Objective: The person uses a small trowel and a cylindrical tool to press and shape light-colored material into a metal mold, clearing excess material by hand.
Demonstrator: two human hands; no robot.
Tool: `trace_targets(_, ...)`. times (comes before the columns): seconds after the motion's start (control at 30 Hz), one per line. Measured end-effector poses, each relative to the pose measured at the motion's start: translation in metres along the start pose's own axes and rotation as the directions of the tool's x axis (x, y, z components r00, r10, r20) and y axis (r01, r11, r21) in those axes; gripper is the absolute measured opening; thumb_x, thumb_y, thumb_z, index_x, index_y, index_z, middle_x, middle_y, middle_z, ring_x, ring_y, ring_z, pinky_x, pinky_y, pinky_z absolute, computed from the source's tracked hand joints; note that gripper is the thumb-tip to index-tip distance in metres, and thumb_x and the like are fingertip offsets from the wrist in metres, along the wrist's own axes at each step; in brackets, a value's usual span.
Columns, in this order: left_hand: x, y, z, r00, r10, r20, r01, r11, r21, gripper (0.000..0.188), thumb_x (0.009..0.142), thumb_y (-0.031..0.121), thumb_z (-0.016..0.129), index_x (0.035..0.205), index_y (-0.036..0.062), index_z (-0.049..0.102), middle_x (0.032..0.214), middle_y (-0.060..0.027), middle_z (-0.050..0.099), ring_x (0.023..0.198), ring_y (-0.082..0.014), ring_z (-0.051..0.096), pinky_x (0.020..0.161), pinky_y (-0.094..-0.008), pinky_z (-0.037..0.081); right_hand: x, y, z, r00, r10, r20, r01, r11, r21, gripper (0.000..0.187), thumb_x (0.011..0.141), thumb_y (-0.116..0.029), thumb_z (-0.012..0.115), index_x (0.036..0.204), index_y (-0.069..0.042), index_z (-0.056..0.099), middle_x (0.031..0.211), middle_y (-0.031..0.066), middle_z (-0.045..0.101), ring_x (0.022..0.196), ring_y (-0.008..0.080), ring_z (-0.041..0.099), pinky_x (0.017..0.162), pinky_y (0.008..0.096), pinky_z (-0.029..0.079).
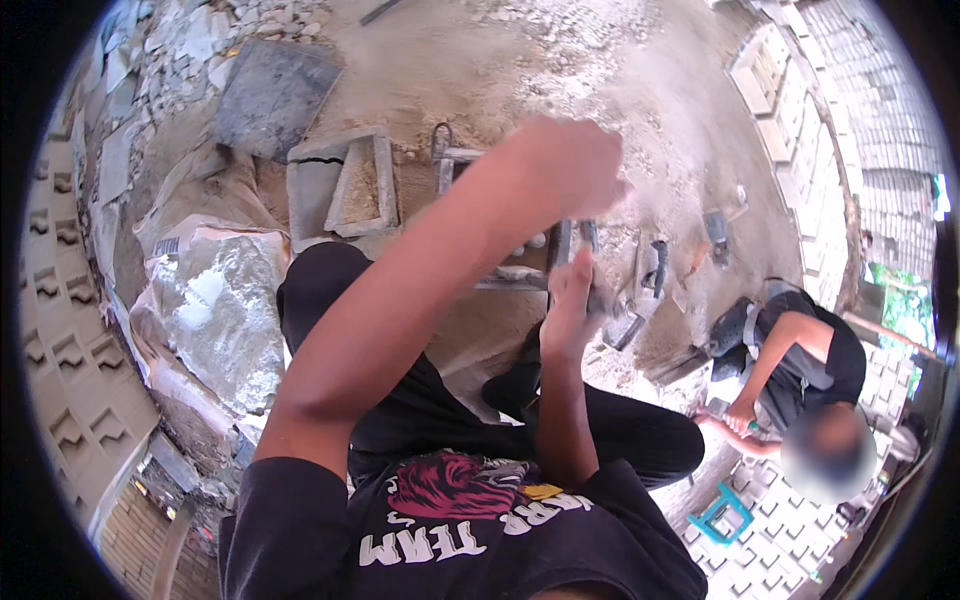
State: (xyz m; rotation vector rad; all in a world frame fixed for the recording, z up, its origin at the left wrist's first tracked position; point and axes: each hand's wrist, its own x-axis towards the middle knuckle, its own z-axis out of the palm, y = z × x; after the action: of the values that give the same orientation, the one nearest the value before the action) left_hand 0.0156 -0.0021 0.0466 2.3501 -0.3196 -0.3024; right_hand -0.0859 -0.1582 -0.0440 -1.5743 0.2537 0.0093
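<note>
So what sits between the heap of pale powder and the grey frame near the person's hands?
In the head view, the person's left knee, then their left forearm, between powder and frame.

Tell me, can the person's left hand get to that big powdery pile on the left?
Probably yes. The powdery pile lies uncovered beside the left knee, with nothing above it. The left hand is out in front, so it would need to swing left past that knee.

The site appears to be a rough masonry workshop, as indicated by the dirt floor (400, 75), the heap of pale powder (225, 310), the rubble (185, 45) and the rows of notched blocks (57, 322).
</note>
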Motion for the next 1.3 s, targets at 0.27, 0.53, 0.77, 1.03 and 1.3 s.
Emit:
trace_targets(0.27, 0.001, -0.001, -0.002, 1.0, 0.002, 0.004, -0.002, 1.0, -0.002, 0.047, 0.088, 0.041, 0.055, 0.106, -0.0026, 0.059, 0.092, -0.0211, 0.066, 0.091, -0.0381, 0.064, 0.08, -0.0478, 0.049, 0.002, 0.003, 0.005, 0.99, 0.084, 0.117, -0.069, 0.99, -0.124, 0.048, 0.096, -0.034, 0.056, 0.062, -0.001, 0.044, 0.056, -0.0048, 0.039, 0.056, 0.0071, 0.034, 0.051, 0.0286, 0.028)
trace_targets(0.53, -0.003, -0.003, -0.009, 1.0, -0.024, -0.021, 0.024, 1.0, 0.002, 0.046, 0.089, 0.04, 0.054, 0.106, -0.0017, 0.06, 0.091, -0.0202, 0.066, 0.09, -0.0368, 0.065, 0.08, -0.0469, 0.05, -0.021, 0.034, 0.022, 0.974, -0.008, 0.227, 0.072, 0.959, -0.275, 0.05, 0.098, -0.036, 0.051, 0.064, 0.0, 0.047, 0.056, -0.0027, 0.037, 0.058, 0.0067, 0.035, 0.051, 0.0283, 0.029)
trace_targets(0.77, -0.006, 0.002, -0.019, 0.998, -0.052, 0.03, 0.052, 0.999, 0.007, 0.048, 0.089, 0.041, 0.053, 0.106, -0.0029, 0.061, 0.094, -0.0222, 0.066, 0.092, -0.0374, 0.064, 0.081, -0.0466, 0.05, -0.032, 0.018, 0.044, 0.949, 0.033, 0.314, 0.075, 0.943, -0.324, 0.045, 0.098, -0.034, 0.048, 0.072, 0.003, 0.05, 0.058, 0.0039, 0.036, 0.06, 0.0095, 0.035, 0.054, 0.0307, 0.034)
trace_targets(1.03, -0.006, -0.009, -0.019, 0.998, -0.05, -0.039, 0.05, 0.999, 0.003, 0.049, 0.088, 0.043, 0.054, 0.103, -0.0033, 0.062, 0.095, -0.0226, 0.066, 0.093, -0.0376, 0.064, 0.081, -0.0465, 0.05, -0.029, 0.029, 0.042, 0.939, -0.015, 0.344, 0.115, 0.956, -0.271, 0.04, 0.098, -0.029, 0.048, 0.073, 0.002, 0.056, 0.066, 0.0007, 0.058, 0.061, 0.0063, 0.045, 0.056, 0.025, 0.037)
trace_targets(1.3, -0.005, -0.003, -0.022, 0.997, -0.07, -0.021, 0.07, 0.998, 0.002, 0.048, 0.088, 0.044, 0.053, 0.103, -0.0005, 0.063, 0.094, -0.0206, 0.066, 0.092, -0.0372, 0.064, 0.08, -0.0465, 0.05, -0.012, 0.036, 0.039, 0.957, -0.144, 0.251, 0.165, 0.984, -0.064, 0.051, 0.1, -0.038, 0.043, 0.066, -0.001, 0.046, 0.056, -0.0003, 0.041, 0.055, 0.0107, 0.04, 0.052, 0.0284, 0.033)
